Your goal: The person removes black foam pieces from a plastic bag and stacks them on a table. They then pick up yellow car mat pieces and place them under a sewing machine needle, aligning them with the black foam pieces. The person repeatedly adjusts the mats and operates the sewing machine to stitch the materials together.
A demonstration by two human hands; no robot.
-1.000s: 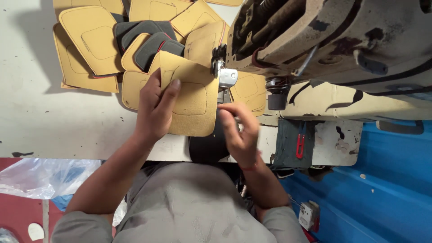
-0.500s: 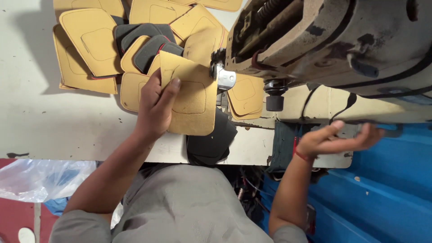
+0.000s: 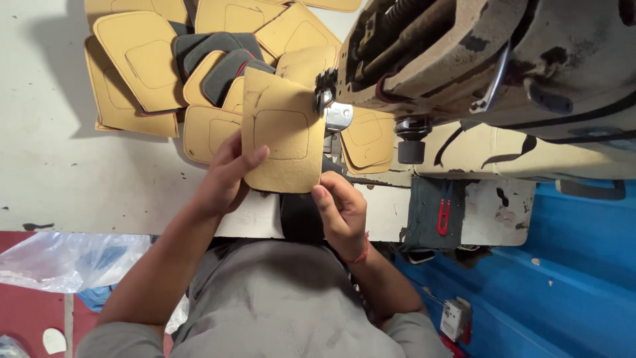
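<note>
A tan leather-like piece (image 3: 278,132) with stitched outlines lies on the white sewing table (image 3: 66,179), its right edge under the presser foot (image 3: 336,116) of the industrial sewing machine (image 3: 490,73). My left hand (image 3: 225,179) presses on the piece's lower left, thumb on top. My right hand (image 3: 341,209) holds the piece's lower right corner, thumb on its edge.
A heap of similar tan pieces (image 3: 139,63) and dark grey padded pieces (image 3: 212,56) lies beyond on the table. A red thread snip (image 3: 442,215) rests on a dark cloth at the table's right. A blue panel (image 3: 563,278) and a clear plastic bag (image 3: 59,258) sit below.
My right hand came back from the machine's right side to the tan piece's lower right corner. The piece has turned, now standing more upright under the presser foot.
</note>
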